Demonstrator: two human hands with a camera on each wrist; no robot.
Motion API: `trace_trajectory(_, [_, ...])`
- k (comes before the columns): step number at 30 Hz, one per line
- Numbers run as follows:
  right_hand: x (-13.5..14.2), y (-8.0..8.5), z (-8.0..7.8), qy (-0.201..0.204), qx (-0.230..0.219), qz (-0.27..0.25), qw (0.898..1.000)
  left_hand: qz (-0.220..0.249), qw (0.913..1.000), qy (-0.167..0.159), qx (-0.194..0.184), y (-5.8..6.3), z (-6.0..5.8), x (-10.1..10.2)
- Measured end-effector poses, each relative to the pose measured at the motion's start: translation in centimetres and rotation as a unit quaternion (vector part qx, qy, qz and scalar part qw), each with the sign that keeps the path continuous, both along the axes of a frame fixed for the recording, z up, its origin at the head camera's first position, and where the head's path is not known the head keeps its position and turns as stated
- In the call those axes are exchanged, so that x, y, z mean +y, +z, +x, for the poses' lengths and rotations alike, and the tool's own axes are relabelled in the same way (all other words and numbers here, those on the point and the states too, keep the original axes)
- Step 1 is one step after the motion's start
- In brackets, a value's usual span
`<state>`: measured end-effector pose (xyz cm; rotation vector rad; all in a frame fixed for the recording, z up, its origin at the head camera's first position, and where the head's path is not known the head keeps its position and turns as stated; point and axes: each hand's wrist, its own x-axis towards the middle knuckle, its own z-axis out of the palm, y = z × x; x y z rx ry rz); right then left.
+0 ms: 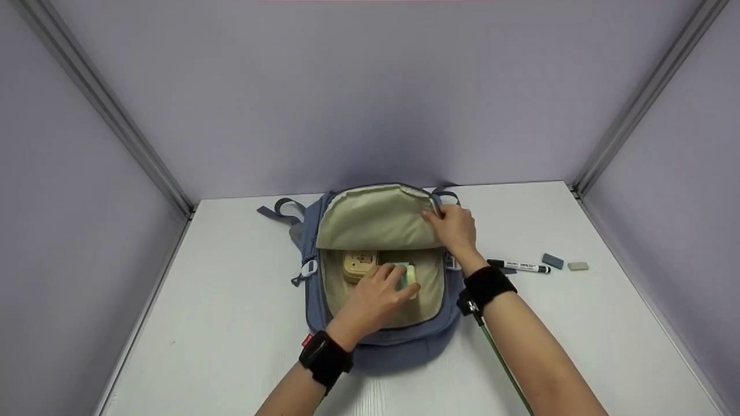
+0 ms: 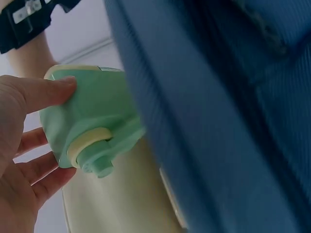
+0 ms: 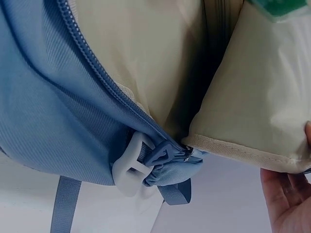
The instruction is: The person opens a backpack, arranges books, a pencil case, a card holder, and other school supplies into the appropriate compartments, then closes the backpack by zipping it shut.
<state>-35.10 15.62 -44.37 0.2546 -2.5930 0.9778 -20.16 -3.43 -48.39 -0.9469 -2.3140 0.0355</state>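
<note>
Table (image 1: pixel 231 323): white; supports backpack.
Backpack (image 1: pixel 399 353): blue, unzipped.
Flap (image 1: pixel 370 222): raised; edge pinched between right hand (image 1: pixel 457 229) thumb and fingers.
Left hand (image 1: pixel 373 297): thumb opposes slightly spread fingers, gripping green container.
Green container (image 2: pixel 95 99): at backpack opening, right of yellow case (image 1: pixel 359 264).
Marker (image 1: pixel 523 266): on table, right of backpack.
Blocks: blue (image 1: pixel 552 261), beige (image 1: pixel 578 266); beyond marker.

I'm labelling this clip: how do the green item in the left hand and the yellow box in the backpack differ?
Colour: the green item is mint green with pale trim; the yellow box is yellowish tan.
Surface: the green item has a protruding knob; the yellow box shows a small dark design.
Hold: the left hand grips the green item, not the yellow box.
Shared: both appear within the opening of the backpack.
</note>
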Motion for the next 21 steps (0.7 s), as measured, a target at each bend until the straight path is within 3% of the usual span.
trace_trajectory(10, [-0.1, -0.1, 0.0, 0.006, 0.010, -0.004, 1.000, -0.053, 0.9977, 0.039, 0.014, -2.6, -0.1, 1.1])
trace_trajectory(21, [0.0, 0.0, 0.0, 0.004, -0.001, -0.004, 1.000, -0.056, 0.9977, 0.036, 0.014, -2.6, 0.0, 1.9])
